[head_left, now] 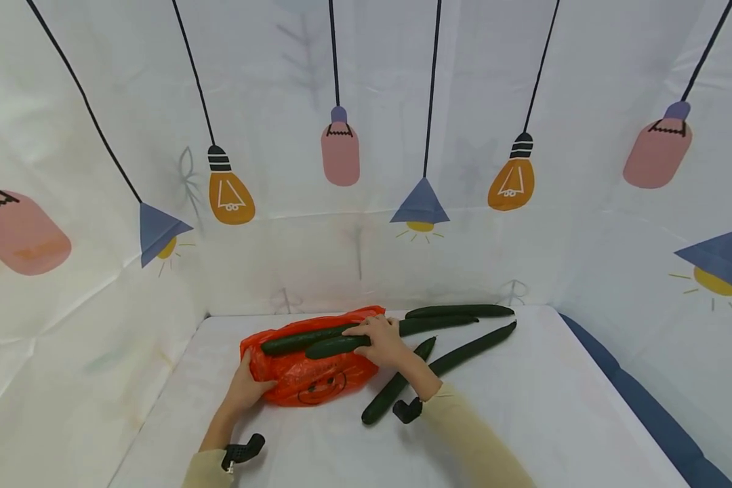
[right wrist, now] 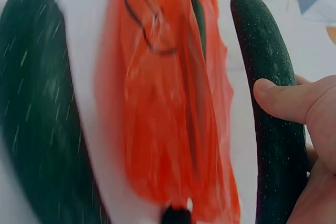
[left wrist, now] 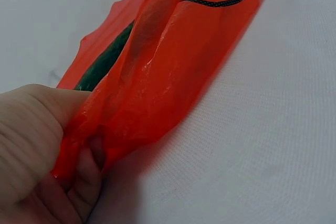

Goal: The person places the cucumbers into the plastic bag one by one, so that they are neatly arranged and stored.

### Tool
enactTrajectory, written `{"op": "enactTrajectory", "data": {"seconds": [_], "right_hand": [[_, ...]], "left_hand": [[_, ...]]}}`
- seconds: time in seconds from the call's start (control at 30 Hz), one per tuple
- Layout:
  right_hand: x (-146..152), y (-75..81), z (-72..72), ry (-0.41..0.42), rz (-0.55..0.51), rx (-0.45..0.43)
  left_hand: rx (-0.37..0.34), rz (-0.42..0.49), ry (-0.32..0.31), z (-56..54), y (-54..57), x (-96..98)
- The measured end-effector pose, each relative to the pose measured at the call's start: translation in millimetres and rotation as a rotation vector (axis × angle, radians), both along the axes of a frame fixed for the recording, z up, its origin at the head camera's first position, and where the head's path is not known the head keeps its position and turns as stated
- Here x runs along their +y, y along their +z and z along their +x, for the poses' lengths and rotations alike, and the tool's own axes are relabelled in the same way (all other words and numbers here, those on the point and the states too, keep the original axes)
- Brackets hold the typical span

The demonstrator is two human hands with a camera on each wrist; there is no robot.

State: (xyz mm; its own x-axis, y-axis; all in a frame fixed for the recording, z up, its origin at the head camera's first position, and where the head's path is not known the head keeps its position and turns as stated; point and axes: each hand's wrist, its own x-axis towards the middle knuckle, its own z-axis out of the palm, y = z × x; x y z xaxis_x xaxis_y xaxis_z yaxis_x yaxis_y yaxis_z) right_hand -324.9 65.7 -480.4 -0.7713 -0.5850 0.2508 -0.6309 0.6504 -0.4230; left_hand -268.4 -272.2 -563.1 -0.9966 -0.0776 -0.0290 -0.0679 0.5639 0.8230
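Observation:
Crumpled on the white table lies a red plastic bag (head_left: 293, 373) printed with a black smiling face. My left hand (head_left: 244, 388) grips its left end, thumb over the film and fingers curled under it (left wrist: 52, 150). A dark green cucumber (head_left: 299, 341) shows inside the bag's opening, partly covered by red film. My right hand (head_left: 383, 341) holds another cucumber (head_left: 335, 348) over the bag, thumb on one side and fingers round the other. In the right wrist view this held cucumber (right wrist: 268, 51) appears beside the bag (right wrist: 157, 129).
Right of the bag lie several more cucumbers: one near my right forearm (head_left: 381, 403), one slanting behind it (head_left: 478, 349), one along the back edge (head_left: 457, 311) and another just before that (head_left: 439, 325). White walls (head_left: 366, 257) with printed lamps enclose the table (head_left: 555, 420).

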Motion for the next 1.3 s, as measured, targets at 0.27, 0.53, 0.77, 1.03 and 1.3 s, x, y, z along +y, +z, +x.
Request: {"op": "enactTrajectory", "data": {"seconds": [0.27,0.53,0.77,1.03,1.3], "right_hand": [[-36.3,-1.3,12.9,0.044,0.006,-0.030],[-69.4,-11.8,12.5,0.010,0.034,-0.059],[-86.0,-23.8,11.8,-0.012,0.043,-0.078],[-92.1,-36.4,11.8,-0.048,0.058,-0.102],[-98.9,-43.9,4.4,-0.084,0.068,-0.099]], "left_hand": [[-0.018,0.009,0.003,4.2,-8.9,0.5],[0.042,0.047,-0.004,3.6,-10.2,-0.3],[0.134,0.082,-0.016,0.4,-14.0,-0.7],[0.143,0.104,-0.011,0.3,-11.8,-0.6],[0.138,0.081,-0.012,-1.2,-8.1,0.0]]}}
